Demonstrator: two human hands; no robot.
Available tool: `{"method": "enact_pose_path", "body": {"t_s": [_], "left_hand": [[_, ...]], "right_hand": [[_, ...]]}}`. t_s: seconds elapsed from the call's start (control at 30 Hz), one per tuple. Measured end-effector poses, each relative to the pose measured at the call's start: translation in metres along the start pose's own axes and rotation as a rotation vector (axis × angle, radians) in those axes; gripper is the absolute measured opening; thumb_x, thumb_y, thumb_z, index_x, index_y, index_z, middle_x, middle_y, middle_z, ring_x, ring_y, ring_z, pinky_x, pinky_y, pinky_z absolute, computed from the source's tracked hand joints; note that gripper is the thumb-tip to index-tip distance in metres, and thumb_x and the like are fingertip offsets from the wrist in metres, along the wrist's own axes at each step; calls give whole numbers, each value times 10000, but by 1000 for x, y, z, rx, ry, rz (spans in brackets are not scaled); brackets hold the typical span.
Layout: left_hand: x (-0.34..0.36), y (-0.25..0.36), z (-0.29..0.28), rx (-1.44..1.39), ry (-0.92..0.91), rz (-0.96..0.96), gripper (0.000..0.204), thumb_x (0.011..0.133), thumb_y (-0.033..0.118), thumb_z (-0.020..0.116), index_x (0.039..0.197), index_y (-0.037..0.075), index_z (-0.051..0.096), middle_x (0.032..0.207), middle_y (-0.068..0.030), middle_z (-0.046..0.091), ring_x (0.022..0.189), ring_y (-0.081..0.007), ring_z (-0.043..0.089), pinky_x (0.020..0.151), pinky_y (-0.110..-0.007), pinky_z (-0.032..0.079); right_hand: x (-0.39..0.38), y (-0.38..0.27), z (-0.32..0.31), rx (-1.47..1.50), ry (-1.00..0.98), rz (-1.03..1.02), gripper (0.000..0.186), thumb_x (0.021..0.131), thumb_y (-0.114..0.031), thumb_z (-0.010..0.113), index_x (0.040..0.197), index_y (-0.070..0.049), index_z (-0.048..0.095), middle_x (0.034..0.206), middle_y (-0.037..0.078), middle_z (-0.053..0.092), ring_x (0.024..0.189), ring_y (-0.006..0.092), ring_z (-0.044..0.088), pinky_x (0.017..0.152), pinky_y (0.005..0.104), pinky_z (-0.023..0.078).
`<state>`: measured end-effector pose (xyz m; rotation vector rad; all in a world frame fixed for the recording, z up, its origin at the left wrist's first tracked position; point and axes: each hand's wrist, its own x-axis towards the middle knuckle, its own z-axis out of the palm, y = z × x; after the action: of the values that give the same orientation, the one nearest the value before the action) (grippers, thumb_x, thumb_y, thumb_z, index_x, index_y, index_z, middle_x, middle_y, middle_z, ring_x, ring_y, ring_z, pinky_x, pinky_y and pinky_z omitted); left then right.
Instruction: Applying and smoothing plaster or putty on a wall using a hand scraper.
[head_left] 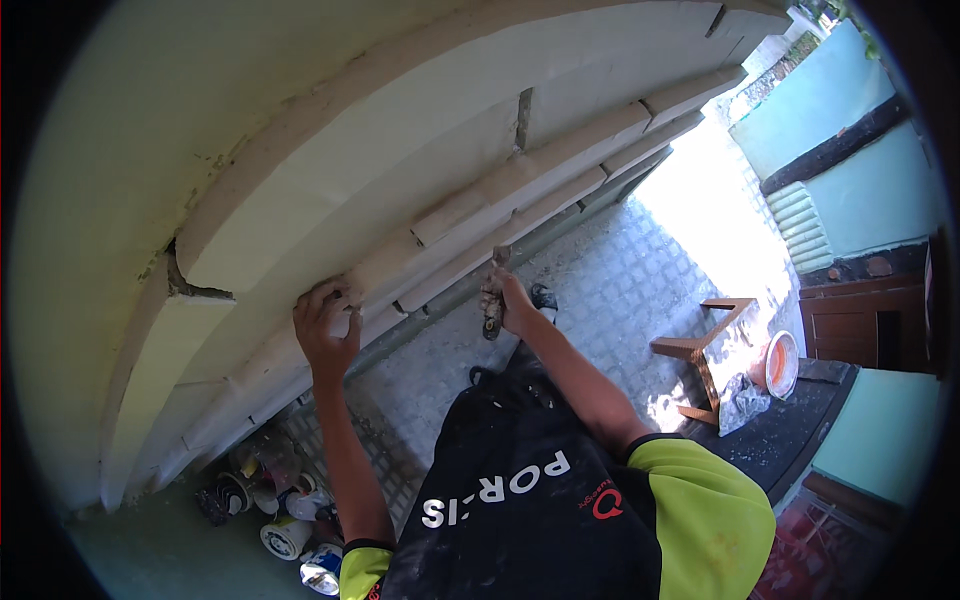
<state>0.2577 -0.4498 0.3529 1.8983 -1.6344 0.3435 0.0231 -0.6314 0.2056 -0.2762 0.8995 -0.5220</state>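
My left hand (pixel 328 325) rests against the edge of a pale block course in the wall (pixel 400 200), its fingers slightly curled and the thumb apart, with nothing visible in it. My right hand (pixel 513 303) is closed around a mortar-caked hand tool (pixel 492 300) with a dark handle end. The tool stands close to the wall's lower courses; its exact kind is hard to make out. Dark gaps show at several block joints, among them a vertical slot (pixel 523 120) and a larger gap (pixel 190 285) near the upper left.
Paved floor (pixel 610 270) stretches below, brightly sunlit at the right. A brown stool-like frame (pixel 700 350) stands near a bucket (pixel 779 364) and a crumpled clear plastic bag (pixel 741 403) on a dark ledge. Several paint tubs (pixel 286 538) sit at the lower left.
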Motion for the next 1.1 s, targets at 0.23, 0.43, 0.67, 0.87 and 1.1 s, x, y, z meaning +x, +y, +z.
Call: {"method": "enact_pose_path", "body": {"t_s": [0.23, 0.43, 0.67, 0.87, 1.1], "left_hand": [[14, 64, 39, -161, 283, -227, 249, 760, -9, 680, 986, 96, 677, 1124, -71, 639, 1097, -287, 584, 946, -413, 426], [62, 60, 59, -154, 173, 1, 239, 779, -19, 636, 986, 93, 677, 1101, -89, 661, 1038, -312, 628, 907, -434, 489], [69, 42, 70, -463, 160, -235, 179, 795, -49, 605, 930, 39, 683, 917, -92, 708, 811, -235, 695, 744, -334, 545], [73, 45, 64, -518, 161, -294, 177, 780, -61, 583, 884, 18, 702, 784, -83, 705, 663, -137, 656, 653, -273, 525], [70, 42, 69, -574, 137, -355, 177, 758, -51, 589, 871, 14, 708, 750, -85, 699, 642, -139, 655, 649, -275, 529]], "right_hand": [[-29, -15, -28, -37, -127, 101, 123, 950, -135, 596, 1021, -99, 503, 765, 33, 502, 659, 175, 542, 605, 321, 483], [-32, 2, -7, 3, -395, 323, 160, 966, -85, 578, 1097, -141, 506, 825, 18, 497, 763, 173, 537, 666, 359, 494], [-16, 6, -1, 29, -422, 253, 75, 985, -121, 579, 1016, -99, 515, 781, 11, 483, 711, 156, 507, 664, 328, 446], [7, 10, 6, -95, -415, 293, 174, 1000, -210, 587, 892, -102, 504, 727, 0, 445, 692, 167, 478, 691, 325, 420], [7, 1, 27, -182, -316, 259, 257, 999, -296, 596, 844, -114, 502, 684, 7, 448, 644, 177, 475, 671, 344, 428]]}}
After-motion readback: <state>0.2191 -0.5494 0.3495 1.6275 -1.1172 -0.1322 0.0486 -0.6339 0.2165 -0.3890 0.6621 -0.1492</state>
